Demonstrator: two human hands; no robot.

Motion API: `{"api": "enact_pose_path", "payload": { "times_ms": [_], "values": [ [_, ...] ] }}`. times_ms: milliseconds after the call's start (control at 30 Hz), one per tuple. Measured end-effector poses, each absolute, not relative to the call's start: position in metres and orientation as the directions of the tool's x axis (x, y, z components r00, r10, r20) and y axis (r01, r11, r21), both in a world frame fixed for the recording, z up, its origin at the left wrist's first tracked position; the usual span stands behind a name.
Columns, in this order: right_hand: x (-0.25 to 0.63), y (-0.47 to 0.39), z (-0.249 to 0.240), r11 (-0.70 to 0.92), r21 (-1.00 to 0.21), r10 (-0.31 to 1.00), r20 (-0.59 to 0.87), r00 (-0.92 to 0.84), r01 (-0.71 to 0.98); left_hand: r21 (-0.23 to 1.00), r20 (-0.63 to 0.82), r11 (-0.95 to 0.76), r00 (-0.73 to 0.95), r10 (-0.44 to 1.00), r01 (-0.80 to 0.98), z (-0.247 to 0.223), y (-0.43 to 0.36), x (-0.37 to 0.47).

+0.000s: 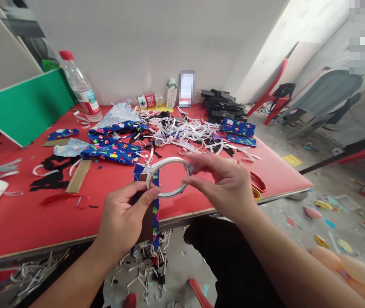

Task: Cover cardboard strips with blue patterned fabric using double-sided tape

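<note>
Fingers (150, 196) of the left hand (121, 214) are closed on the left side of a pale ring (166, 160), thumb toward the viewer; its right side is pinched between thumb and fingers of the right hand (225, 182). The ring is held tilted, above the near edge of a red bench (73, 222). A blue patterned strip (156, 216) with a brown face is hung at the left hand, down past that edge; whether it is gripped cannot be told.

Behind the ring, white and black scraps (182, 128) are heaped toward the far edge, with blue patterned cloth (112, 154) spread to their left. Along the far edge are set a small bottle (150, 101) on its side, an upright carton (171, 92) and a phone (186, 87). A tall bottle (86, 96) is stood near the far left corner; black pieces (222, 105) are stacked near the far right corner. Red and yellow loops (258, 182), partly hidden by the right hand, are laid near the right corner.
</note>
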State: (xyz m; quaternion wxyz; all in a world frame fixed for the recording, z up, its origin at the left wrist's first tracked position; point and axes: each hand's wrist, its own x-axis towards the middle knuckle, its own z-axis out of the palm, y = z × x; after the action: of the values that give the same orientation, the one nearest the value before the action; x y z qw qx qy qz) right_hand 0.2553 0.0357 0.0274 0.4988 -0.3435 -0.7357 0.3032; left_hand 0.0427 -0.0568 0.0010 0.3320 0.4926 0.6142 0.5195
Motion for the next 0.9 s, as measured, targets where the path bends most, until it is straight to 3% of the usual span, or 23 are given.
{"api": "enact_pose_path", "payload": {
  "times_ms": [67, 167, 233, 300, 367, 467, 533, 600, 733, 800, 900],
  "values": [
    [0.242, 0.029, 0.026, 0.542, -0.820, 0.839, 0.515, -0.173, 0.187, 0.979, 0.071, -0.012, -0.280, 0.957, 0.204, -0.001, -0.056, 0.044],
    [0.248, 0.039, 0.025, 0.356, -0.932, 0.933, 0.351, -0.079, 0.073, 0.992, 0.046, -0.014, -0.259, 0.965, 0.122, -0.001, -0.053, 0.043],
    [0.264, 0.052, 0.024, 0.256, -0.953, 0.967, 0.253, -0.039, 0.162, 0.986, 0.073, -0.034, -0.248, 0.966, 0.161, 0.000, -0.053, 0.041],
    [0.281, 0.063, 0.025, 0.270, -0.840, 0.959, 0.278, -0.053, 0.470, 0.950, 0.163, -0.089, -0.231, 0.959, 0.299, 0.004, -0.055, 0.040],
    [0.290, 0.065, 0.028, 0.431, -0.660, 0.893, 0.412, -0.182, 0.615, 0.879, 0.283, -0.177, -0.187, 0.941, 0.442, 0.010, -0.059, 0.042],
    [0.280, 0.051, 0.034, 0.745, -0.556, 0.665, 0.587, -0.461, 0.368, 0.794, 0.388, -0.302, -0.059, 0.920, 0.528, 0.019, -0.065, 0.049],
    [0.265, 0.039, 0.036, 0.846, -0.504, 0.505, 0.655, -0.563, 0.172, 0.782, 0.386, -0.340, 0.023, 0.922, 0.522, 0.022, -0.067, 0.053],
    [0.251, 0.029, 0.035, 0.872, -0.485, 0.433, 0.699, -0.569, 0.067, 0.794, 0.363, -0.342, 0.060, 0.930, 0.502, 0.022, -0.067, 0.055],
    [0.238, 0.019, 0.031, 0.821, -0.569, 0.480, 0.729, -0.488, -0.042, 0.844, 0.297, -0.285, 0.046, 0.954, 0.454, 0.019, -0.063, 0.052],
    [0.241, 0.019, 0.031, 0.764, -0.640, 0.576, 0.735, -0.357, -0.086, 0.863, 0.259, -0.237, 0.012, 0.966, 0.447, 0.017, -0.062, 0.050],
    [0.253, 0.028, 0.033, 0.646, -0.759, 0.763, 0.645, -0.037, 0.079, 0.871, 0.234, -0.193, -0.037, 0.972, 0.451, 0.016, -0.062, 0.049]
  ]
}}
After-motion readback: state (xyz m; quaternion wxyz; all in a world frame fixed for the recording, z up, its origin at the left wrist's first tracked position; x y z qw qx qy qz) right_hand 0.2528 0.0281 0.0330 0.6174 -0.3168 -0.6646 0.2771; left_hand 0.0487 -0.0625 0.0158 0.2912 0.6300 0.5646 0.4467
